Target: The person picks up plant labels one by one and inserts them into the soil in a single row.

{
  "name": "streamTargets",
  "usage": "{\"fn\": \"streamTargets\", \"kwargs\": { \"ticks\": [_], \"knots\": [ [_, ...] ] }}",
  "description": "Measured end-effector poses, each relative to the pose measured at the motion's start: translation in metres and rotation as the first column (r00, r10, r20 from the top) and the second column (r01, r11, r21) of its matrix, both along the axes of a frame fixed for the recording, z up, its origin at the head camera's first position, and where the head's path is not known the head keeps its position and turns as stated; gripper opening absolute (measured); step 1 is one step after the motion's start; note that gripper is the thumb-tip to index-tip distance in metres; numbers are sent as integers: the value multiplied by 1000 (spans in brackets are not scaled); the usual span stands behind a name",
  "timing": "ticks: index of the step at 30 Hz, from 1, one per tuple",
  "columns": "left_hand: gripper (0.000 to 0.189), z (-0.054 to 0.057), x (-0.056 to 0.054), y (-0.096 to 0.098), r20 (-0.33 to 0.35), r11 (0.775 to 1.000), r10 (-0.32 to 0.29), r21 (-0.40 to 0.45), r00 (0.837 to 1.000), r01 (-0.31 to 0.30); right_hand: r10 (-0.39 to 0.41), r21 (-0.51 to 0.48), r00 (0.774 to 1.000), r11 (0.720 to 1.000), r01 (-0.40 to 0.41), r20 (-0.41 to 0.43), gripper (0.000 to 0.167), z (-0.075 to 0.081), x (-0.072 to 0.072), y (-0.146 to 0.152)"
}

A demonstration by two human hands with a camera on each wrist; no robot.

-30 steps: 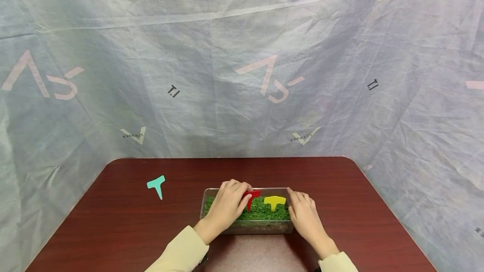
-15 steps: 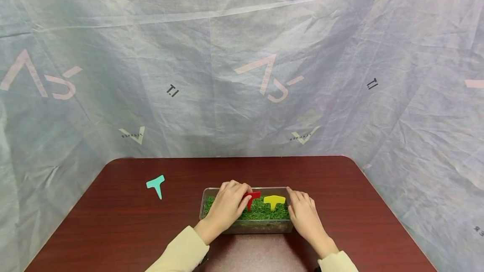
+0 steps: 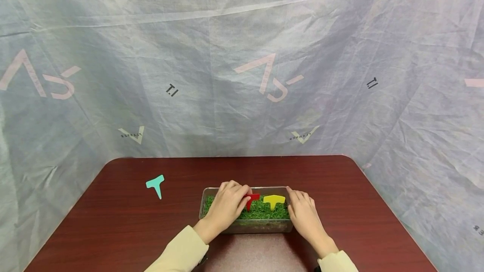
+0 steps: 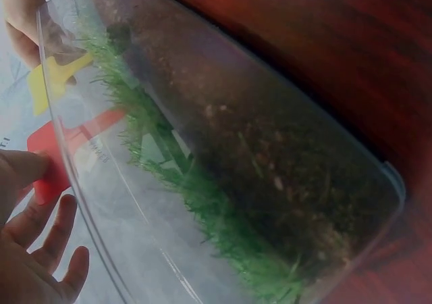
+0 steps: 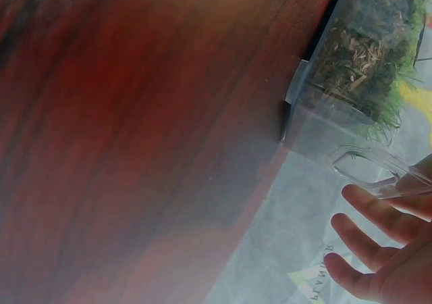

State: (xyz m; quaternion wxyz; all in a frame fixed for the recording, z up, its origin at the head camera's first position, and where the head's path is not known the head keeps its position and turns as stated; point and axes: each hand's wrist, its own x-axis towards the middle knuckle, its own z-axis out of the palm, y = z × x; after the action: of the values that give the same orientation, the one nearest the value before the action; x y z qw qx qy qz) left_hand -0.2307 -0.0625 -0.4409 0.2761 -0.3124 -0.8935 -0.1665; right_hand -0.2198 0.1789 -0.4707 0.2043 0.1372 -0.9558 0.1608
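Note:
A red T-shaped plant label (image 3: 253,197) stands in the green artificial-looking grass (image 3: 261,212) of a clear plastic planter box (image 3: 261,226). My left hand (image 3: 224,205) reaches over the box and pinches the label's head between thumb and forefinger; its other fingers hang behind in the left wrist view. The label's stem (image 4: 104,120) runs down into the grass. Upright to its right is a yellow plant label (image 3: 274,200). My right hand (image 3: 305,213) holds the box's right end by the rim, with several fingers spread loosely outside the wall in the right wrist view.
A turquoise plant label (image 3: 156,184) lies flat on the dark red wooden table (image 3: 113,221), left of the box. Brown soil-like filling (image 4: 270,155) shows through the box wall. Grey printed cloth (image 3: 211,108) hangs behind and beside the table.
The red label has sunk slightly lower into the grass, with my left hand still pinching it. My right hand stays at the box's right end.

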Motion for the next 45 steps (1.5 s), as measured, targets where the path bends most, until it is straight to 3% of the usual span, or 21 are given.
{"fn": "streamTargets", "kwargs": {
  "ticks": [33, 45],
  "knots": [
    [7, -3, 3, 1, 54, 999, -25, 23, 998, 24, -1, -5, 1000, 1000, 1, -14, 46, 0, 1, 1],
    [7, -4, 1, -1, 49, 1000, -9, -12, 999, 10, 5, -11, 1000, 1000, -5, -15, 45, -1, 0, 0]
  ]
}}
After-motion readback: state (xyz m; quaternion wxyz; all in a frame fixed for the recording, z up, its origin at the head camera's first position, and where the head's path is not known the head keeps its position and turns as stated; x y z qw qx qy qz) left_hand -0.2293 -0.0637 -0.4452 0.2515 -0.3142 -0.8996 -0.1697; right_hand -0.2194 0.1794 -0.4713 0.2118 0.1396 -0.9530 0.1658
